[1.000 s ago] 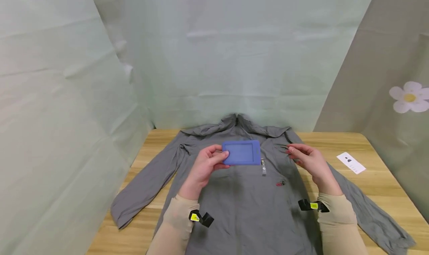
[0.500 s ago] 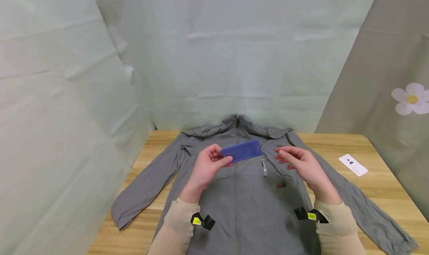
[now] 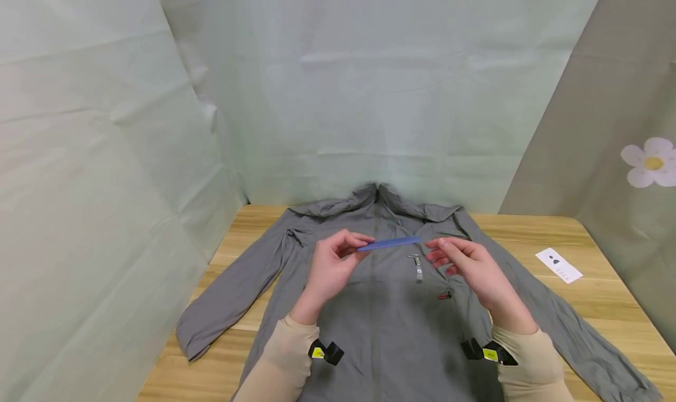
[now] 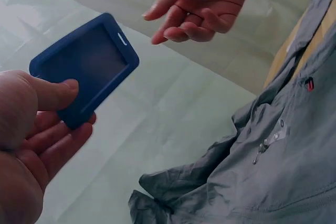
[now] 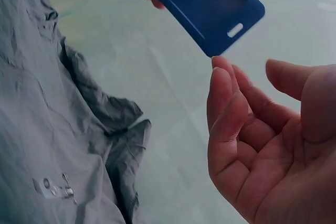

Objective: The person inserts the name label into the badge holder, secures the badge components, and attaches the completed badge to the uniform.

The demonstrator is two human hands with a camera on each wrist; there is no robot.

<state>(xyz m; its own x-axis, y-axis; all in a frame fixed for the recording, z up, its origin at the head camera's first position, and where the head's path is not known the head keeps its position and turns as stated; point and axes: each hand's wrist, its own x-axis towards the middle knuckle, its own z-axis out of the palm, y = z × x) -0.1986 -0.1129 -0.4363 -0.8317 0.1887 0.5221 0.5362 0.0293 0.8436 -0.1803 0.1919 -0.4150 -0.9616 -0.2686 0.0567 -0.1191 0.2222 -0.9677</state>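
Note:
Between thumb and fingers, my left hand [image 3: 334, 267] pinches one end of a blue badge holder [image 4: 86, 64], held up over the grey jacket [image 3: 343, 326]. The holder has a framed window and a slot at its far end; in the head view it shows nearly edge-on. My right hand [image 3: 477, 273] is just right of that slotted end, thumb apart from loosely bent fingers, holding nothing. In the right wrist view its fingertips [image 5: 220, 62] are right at the holder's corner. A badge clip [image 3: 419, 268] with a clear strap lies on the jacket's chest below the holder.
The jacket lies spread over a wooden table [image 3: 528, 232], sleeves out to both sides. A white card [image 3: 558, 265] with a person icon lies at the right. A small red and black tag [image 3: 445, 295] is on the jacket. Pale cloth [image 3: 401, 97] hangs behind the table.
The badge holder has tilted from facing the head camera to nearly edge-on. My right hand has moved left, nearer to its slotted end. The left hand keeps its pinch and shifts slightly right.

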